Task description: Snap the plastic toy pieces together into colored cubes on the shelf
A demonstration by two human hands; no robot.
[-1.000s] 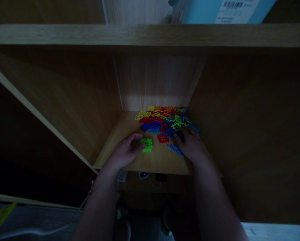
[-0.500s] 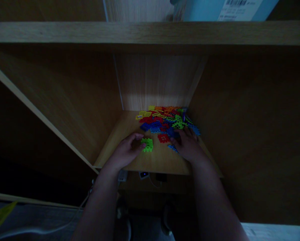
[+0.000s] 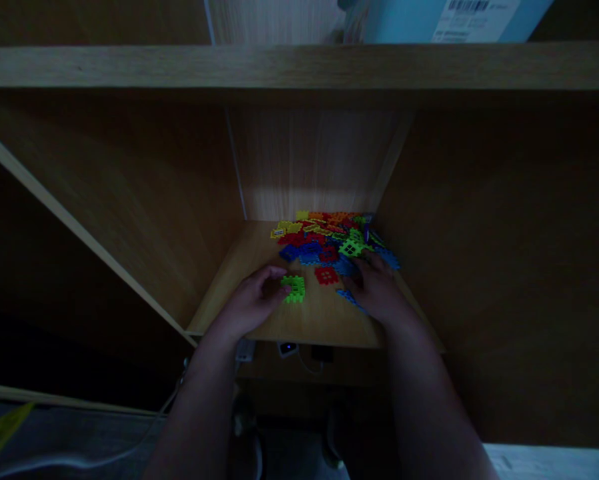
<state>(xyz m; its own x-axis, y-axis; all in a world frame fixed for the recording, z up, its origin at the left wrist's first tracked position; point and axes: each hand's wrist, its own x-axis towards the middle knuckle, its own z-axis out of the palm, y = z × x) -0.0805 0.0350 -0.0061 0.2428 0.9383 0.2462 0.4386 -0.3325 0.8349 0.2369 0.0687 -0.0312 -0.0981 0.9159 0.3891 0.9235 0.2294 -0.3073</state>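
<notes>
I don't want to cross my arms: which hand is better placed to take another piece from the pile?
Probably your right hand: it is at the near right edge of the pile. Your left hand is apart from the pile, with its thumb at the green block.

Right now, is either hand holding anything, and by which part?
Left hand: thumb over the left edge of the green block; firm grip unclear. Right hand: at the pile of pieces; any hold cannot be told.

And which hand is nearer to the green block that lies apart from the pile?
Left. The left hand is at the green block, thumb over its left edge; the right hand is farther, beyond the red piece, at the pile.
</notes>
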